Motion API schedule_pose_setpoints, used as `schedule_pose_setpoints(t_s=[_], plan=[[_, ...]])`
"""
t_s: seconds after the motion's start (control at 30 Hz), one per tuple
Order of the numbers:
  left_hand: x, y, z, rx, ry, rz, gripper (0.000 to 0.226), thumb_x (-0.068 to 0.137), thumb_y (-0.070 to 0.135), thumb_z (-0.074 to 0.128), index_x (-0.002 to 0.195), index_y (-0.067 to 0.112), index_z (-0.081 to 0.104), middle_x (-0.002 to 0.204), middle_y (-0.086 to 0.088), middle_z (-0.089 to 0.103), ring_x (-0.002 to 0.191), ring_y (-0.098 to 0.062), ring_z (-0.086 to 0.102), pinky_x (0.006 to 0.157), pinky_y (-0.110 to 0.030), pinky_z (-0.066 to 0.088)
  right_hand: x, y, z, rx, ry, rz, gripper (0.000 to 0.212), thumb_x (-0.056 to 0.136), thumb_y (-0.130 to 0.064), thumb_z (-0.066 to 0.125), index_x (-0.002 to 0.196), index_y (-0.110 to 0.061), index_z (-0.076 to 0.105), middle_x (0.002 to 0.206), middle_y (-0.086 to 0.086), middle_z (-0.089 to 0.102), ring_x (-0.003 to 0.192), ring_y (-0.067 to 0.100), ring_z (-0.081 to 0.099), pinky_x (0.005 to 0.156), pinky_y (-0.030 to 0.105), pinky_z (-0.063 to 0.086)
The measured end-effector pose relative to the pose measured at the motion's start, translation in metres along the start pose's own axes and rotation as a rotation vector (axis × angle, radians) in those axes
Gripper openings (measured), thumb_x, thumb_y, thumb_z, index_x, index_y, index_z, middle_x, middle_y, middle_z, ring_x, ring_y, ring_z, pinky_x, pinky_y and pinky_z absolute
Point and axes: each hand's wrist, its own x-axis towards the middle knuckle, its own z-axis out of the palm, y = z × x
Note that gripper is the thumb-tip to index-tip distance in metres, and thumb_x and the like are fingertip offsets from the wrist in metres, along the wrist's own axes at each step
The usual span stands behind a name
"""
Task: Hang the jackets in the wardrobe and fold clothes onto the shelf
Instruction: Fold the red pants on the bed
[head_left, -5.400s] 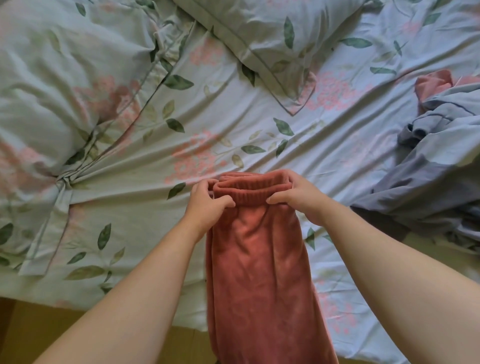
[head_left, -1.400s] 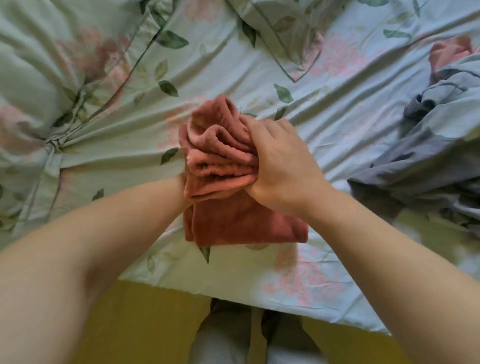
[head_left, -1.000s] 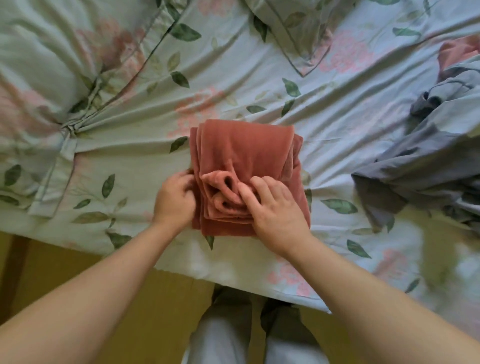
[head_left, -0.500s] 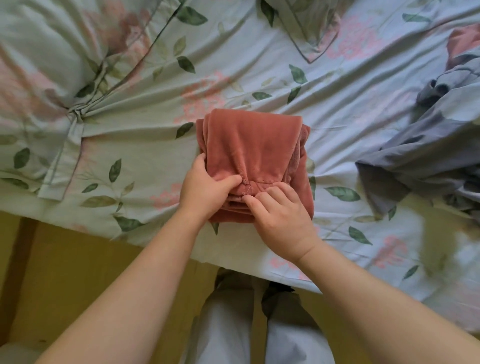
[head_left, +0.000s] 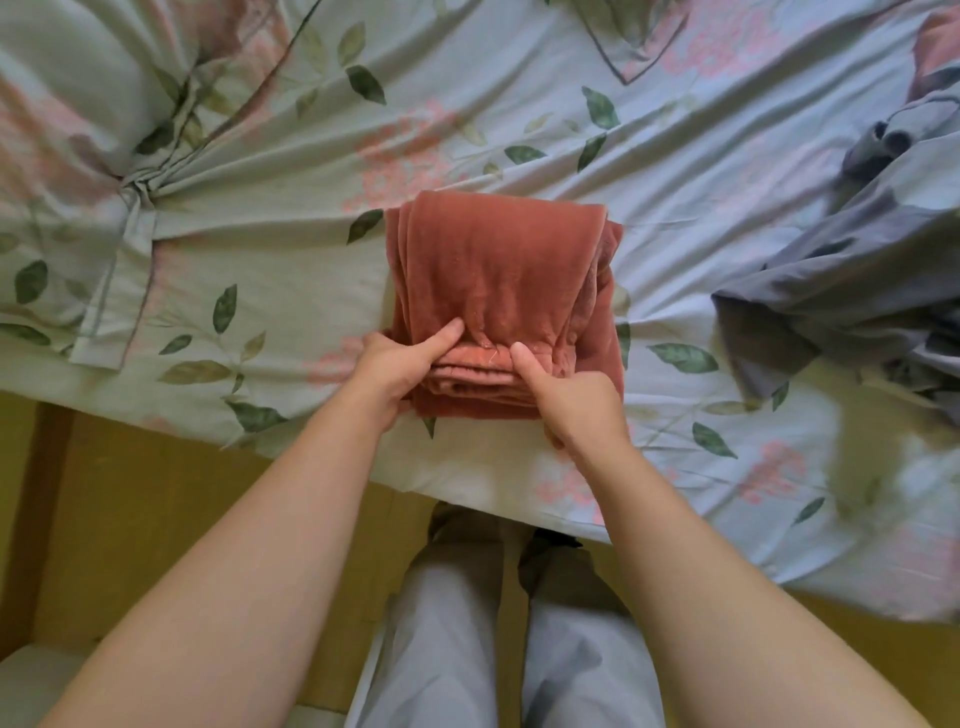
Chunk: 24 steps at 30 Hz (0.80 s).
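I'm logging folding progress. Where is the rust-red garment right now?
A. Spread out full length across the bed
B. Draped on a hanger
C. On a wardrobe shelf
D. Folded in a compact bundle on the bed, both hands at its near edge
D: the rust-red garment lies as a folded bundle on the floral sheet, with the left hand and the right hand gripping its near edge.

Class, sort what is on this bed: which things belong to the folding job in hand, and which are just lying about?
Job: folded red garment, gripped by left hand and right hand; crumpled grey-blue clothes, likely next.
Lying about: floral sheet; pillow.
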Motion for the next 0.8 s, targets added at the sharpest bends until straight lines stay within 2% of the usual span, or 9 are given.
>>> schedule_pose_setpoints(t_s=[0.07, 0.17, 0.27, 0.33, 0.47, 0.57, 0.63, 0.7, 0.8], plan=[[-0.007, -0.004, -0.002, -0.026, -0.062, -0.031, 0.087, 0.057, 0.066, 0.088, 0.121, 0.014, 0.06, 0.106, -0.001, 0.073, 0.086, -0.015, 0.07, 0.067, -0.028, 0.057, -0.008, 0.004, 0.005, 0.292, -0.238, 0.229, 0.092, 0.061, -0.094, 0.058, 0.089, -0.006, 0.068, 0.071, 0.007, 0.073, 0.056, 0.021, 0.065, 0.06, 0.031, 0.056], [-0.017, -0.006, -0.002, -0.025, -0.11, -0.021, 0.049, 0.075, 0.052, 0.083, 0.103, 0.018, 0.063, 0.088, 0.005, 0.068, 0.074, -0.006, 0.061, 0.055, -0.02, 0.046, -0.012, 0.008, 0.023, 0.57, -0.498, 0.408, 0.106, 0.054, -0.096, 0.06, 0.125, -0.018, 0.051, 0.12, 0.013, 0.064, 0.088, 0.03, 0.072, 0.086, 0.049, 0.058], [-0.026, -0.002, -0.003, -0.015, -0.171, -0.031, 0.049, 0.076, 0.054, 0.081, 0.108, 0.021, 0.064, 0.091, 0.007, 0.068, 0.077, -0.003, 0.059, 0.056, -0.021, 0.041, -0.013, 0.008, 0.037, 1.013, -0.554, 0.419, 0.094, 0.062, -0.079, 0.074, 0.134, -0.021, 0.055, 0.134, 0.011, 0.059, 0.118, 0.03, 0.06, 0.107, 0.05, 0.043], [-0.039, 0.002, -0.003, -0.01, -0.215, -0.049, 0.055, 0.073, 0.058, 0.081, 0.108, 0.017, 0.07, 0.096, 0.003, 0.074, 0.078, -0.006, 0.065, 0.06, -0.022, 0.044, -0.017, 0.006, 0.039, 1.21, -0.475, 0.376, 0.073, 0.071, -0.064, 0.078, 0.127, -0.019, 0.063, 0.129, 0.011, 0.066, 0.12, 0.028, 0.06, 0.115, 0.048, 0.036], [-0.076, 0.002, 0.0, -0.068, -0.318, -0.102, 0.042, 0.08, 0.056, 0.077, 0.099, 0.019, 0.075, 0.086, 0.002, 0.078, 0.067, -0.005, 0.071, 0.058, -0.02, 0.052, -0.041, -0.008, 0.016, 1.323, -0.374, 0.316, 0.055, 0.083, -0.044, 0.076, 0.124, -0.008, 0.068, 0.117, 0.017, 0.072, 0.11, 0.033, 0.069, 0.105, 0.048, 0.049], [-0.116, 0.006, -0.002, -0.133, -0.338, -0.094, 0.031, 0.088, 0.051, 0.071, 0.086, 0.02, 0.071, 0.077, 0.004, 0.077, 0.052, -0.002, 0.068, 0.048, -0.015, 0.05, -0.07, -0.021, -0.01, 1.257, -0.341, 0.314, 0.034, 0.087, -0.038, 0.072, 0.101, -0.006, 0.073, 0.101, 0.018, 0.074, 0.094, 0.033, 0.07, 0.101, 0.05, 0.051], [-0.146, 0.009, -0.012, -0.16, -0.305, -0.063, 0.03, 0.088, 0.051, 0.07, 0.086, 0.021, 0.069, 0.07, 0.008, 0.074, 0.052, 0.0, 0.067, 0.044, -0.014, 0.047, -0.093, -0.028, -0.028, 1.169, -0.372, 0.29, 0.03, 0.088, -0.037, 0.071, 0.089, -0.007, 0.073, 0.087, 0.017, 0.074, 0.082, 0.032, 0.07, 0.098, 0.048, 0.053], [-0.177, 0.01, -0.024, -0.181, -0.285, -0.042, 0.035, 0.084, 0.056, 0.073, 0.091, 0.022, 0.068, 0.084, 0.009, 0.074, 0.074, -0.004, 0.069, 0.061, -0.02, 0.051, -0.116, -0.031, -0.044, 1.083, -0.356, 0.281, 0.035, 0.082, -0.036, 0.077, 0.097, -0.005, 0.074, 0.093, 0.018, 0.075, 0.087, 0.033, 0.073, 0.095, 0.05, 0.055], [-0.222, 0.006, -0.052, -0.215, -0.245, -0.005, 0.069, 0.07, 0.064, 0.081, 0.122, 0.021, 0.064, 0.121, 0.004, 0.067, 0.111, -0.015, 0.06, 0.097, -0.034, 0.045, -0.145, -0.027, -0.071, 0.996, -0.328, 0.217, 0.072, 0.057, -0.034, 0.094, 0.121, -0.01, 0.069, 0.105, 0.017, 0.076, 0.092, 0.034, 0.075, 0.086, 0.054, 0.059]])
